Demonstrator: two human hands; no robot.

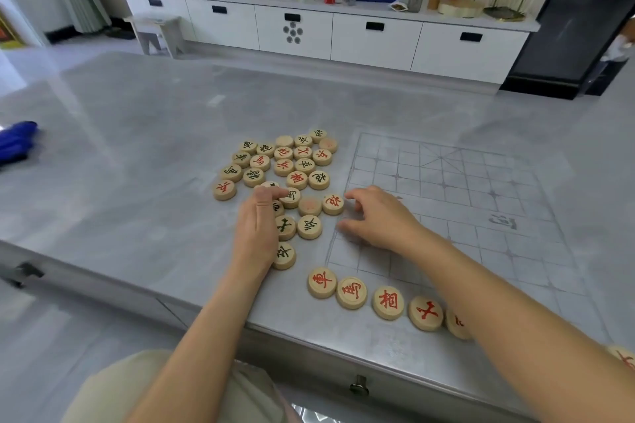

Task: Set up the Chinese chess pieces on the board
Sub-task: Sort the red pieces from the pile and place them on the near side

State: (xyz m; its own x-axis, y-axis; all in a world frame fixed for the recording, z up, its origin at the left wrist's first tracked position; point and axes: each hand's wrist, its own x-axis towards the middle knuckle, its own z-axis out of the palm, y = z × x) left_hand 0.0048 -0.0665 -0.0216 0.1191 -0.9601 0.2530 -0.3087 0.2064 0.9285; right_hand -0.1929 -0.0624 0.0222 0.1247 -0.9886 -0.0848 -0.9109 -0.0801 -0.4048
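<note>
Touching round wooden pieces (297, 178), left hand (256, 230) fingers unclear, right hand (381, 216) loosely curled

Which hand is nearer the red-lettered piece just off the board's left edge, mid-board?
Right. The right hand has fingertips just beside the red-lettered piece, to its right. The left hand is farther, beyond a blank piece, over the pile.

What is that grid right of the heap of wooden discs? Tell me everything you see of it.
The board looks like a thin, pale grey sheet lying flat on the grey table. Faint dark lines form its grid, with crossed diagonals at the far end and a character in the unlined middle band. The right hand is over its left edge; a row of red-lettered pieces sits along its near edge.
</note>
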